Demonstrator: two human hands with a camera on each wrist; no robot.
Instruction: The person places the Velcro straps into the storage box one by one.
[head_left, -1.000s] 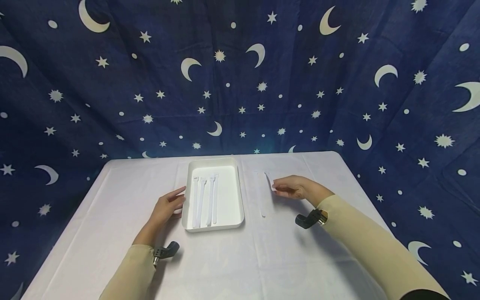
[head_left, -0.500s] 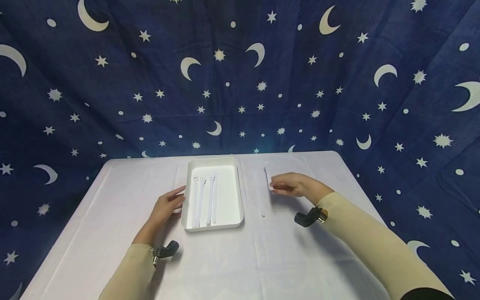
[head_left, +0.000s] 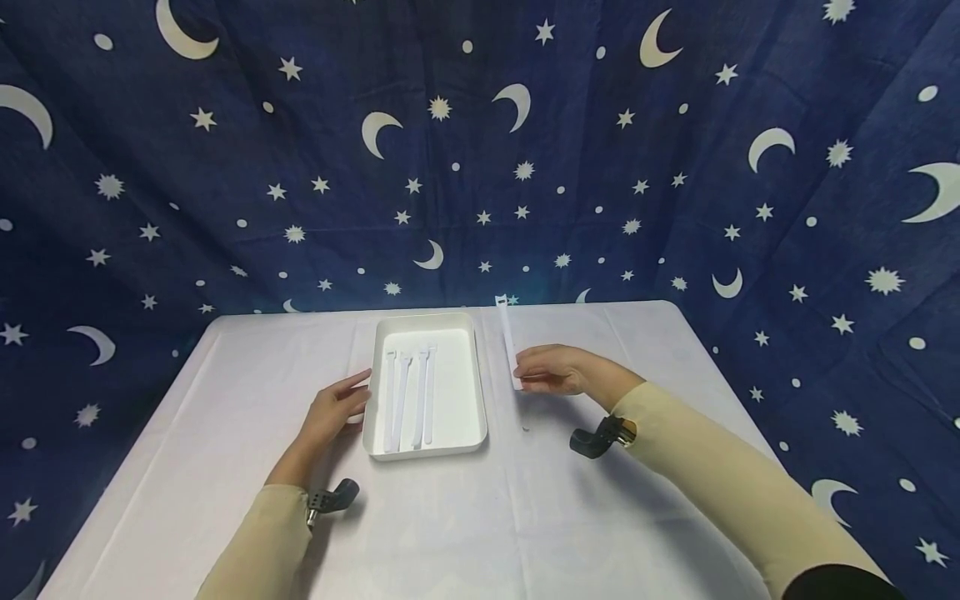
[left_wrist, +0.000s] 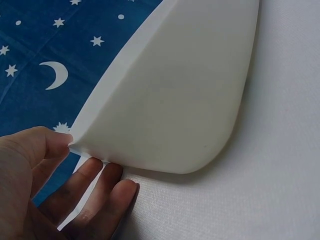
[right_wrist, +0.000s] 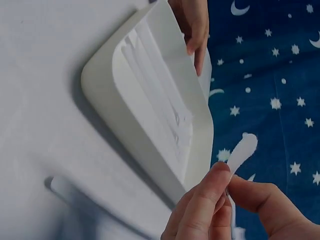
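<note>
My right hand (head_left: 551, 369) pinches a white strap-like tie (head_left: 507, 337) between thumb and fingertips, raised above the table right of the tray. Its slotted head points up and away; its rounded fuzzy end (right_wrist: 245, 150) sticks out past the fingers in the right wrist view. At the left wall of a shallow white tray (head_left: 465, 452), my left hand (head_left: 330, 417) holds the rim, its fingertips (left_wrist: 95, 165) against the wall. Several similar white ties (head_left: 401, 400) lie lengthwise in the tray's left half. Under the raised tie, another tie's end (head_left: 526, 429) shows faintly on the table.
A white cloth covers the table (head_left: 450, 533). Behind it hangs a dark blue curtain (head_left: 315, 208) with moons and stars, close along the table's back edge. A black camera mount (head_left: 596, 440) sits on my right wrist, with another (head_left: 333, 497) on my left.
My right hand has lifted the tie and moved it left toward the tray, turning it more upright. The left hand and tray stay in place.
</note>
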